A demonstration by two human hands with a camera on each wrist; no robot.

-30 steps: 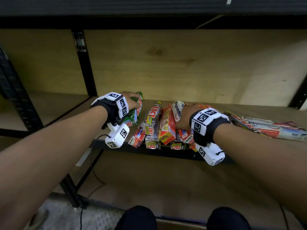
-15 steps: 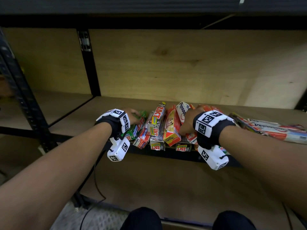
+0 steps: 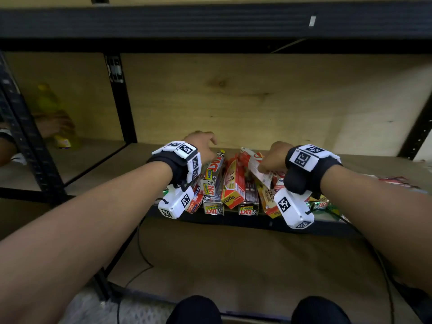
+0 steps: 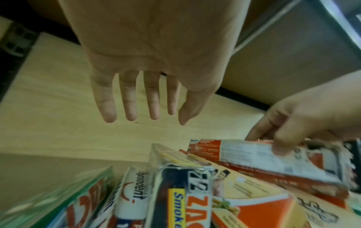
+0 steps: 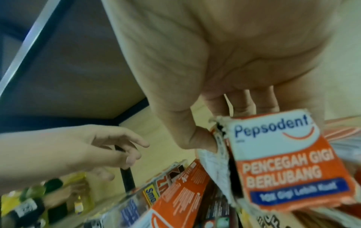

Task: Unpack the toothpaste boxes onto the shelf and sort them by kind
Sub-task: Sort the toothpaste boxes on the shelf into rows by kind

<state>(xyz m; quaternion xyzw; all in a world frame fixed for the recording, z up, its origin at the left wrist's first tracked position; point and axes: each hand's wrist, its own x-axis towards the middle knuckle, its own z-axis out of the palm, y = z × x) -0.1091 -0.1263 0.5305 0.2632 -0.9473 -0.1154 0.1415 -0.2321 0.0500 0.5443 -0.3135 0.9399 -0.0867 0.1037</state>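
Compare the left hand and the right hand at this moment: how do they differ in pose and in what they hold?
The left hand is open with straight fingers and holds nothing; the right hand pinches a Pepsodent box by its torn end.
The left hand hovers above bare shelf board beside the pile; the right hand is over the pile, with the box tilted up.
Both wear marker-tagged wrist units.

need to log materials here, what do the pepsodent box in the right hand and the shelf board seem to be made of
Pepsodent box: thin printed cardboard, probably; its torn end shows a frayed, pale fibrous edge. Right hand pinches it.
Shelf board: looks like light wood or plywood with a matt finish; grain lines show.
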